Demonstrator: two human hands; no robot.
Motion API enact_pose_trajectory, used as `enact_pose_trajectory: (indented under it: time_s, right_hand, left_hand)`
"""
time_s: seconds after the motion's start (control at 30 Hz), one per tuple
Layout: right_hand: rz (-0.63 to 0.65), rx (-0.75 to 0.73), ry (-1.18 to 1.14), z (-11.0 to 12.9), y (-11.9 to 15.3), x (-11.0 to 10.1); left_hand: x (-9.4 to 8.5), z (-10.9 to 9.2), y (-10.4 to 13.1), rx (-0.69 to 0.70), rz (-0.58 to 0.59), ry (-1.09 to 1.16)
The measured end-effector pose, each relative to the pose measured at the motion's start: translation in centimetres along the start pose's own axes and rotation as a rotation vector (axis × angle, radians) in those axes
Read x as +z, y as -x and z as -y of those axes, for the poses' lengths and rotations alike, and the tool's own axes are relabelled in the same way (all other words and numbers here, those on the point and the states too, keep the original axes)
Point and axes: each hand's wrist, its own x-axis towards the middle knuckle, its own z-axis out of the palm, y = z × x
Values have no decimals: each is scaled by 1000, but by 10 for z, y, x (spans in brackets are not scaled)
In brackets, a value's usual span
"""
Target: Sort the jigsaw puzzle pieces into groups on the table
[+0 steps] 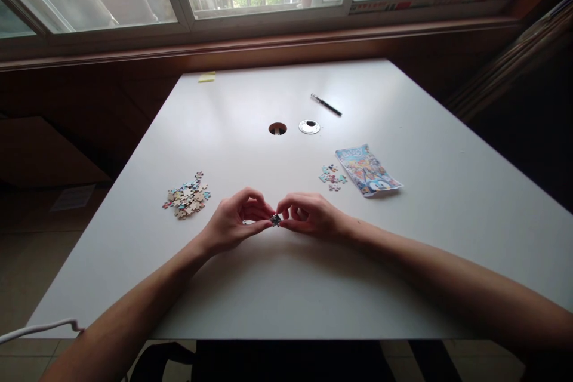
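Note:
Near the middle of the white table, my left hand [235, 219] and my right hand [310, 215] meet fingertip to fingertip. Between them is a small dark puzzle piece [276, 220], pinched from both sides; whether it is one piece or more joined cannot be made out. A pile of loose puzzle pieces [187, 197] lies to the left of my left hand. Beyond my right hand sits a smaller group of coloured pieces [332, 178], beside a colourful printed packet [369, 171].
On the white table [286, 292] are a black pen [326, 105], a round cable hole [277, 129], its loose cover [309, 127] and a yellow note [206, 77]. A white cable [40, 328] crosses the front left corner. Windows stand behind.

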Motion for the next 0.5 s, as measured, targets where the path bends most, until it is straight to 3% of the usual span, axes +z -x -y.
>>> enact_pose_trajectory:
  time_s: [0.3,0.4,0.5]
  right_hand:
    - [3,-44,4,5,-1,-1]
    - [-39,-101,125,7,-1,-2]
    - [-167,-73,393,6,0,-4]
  left_hand:
    - [1,3,1,-13,10,5]
    - [-1,2,1,31,-40,-108]
    - [-6,1,-1,101,-156,-280]
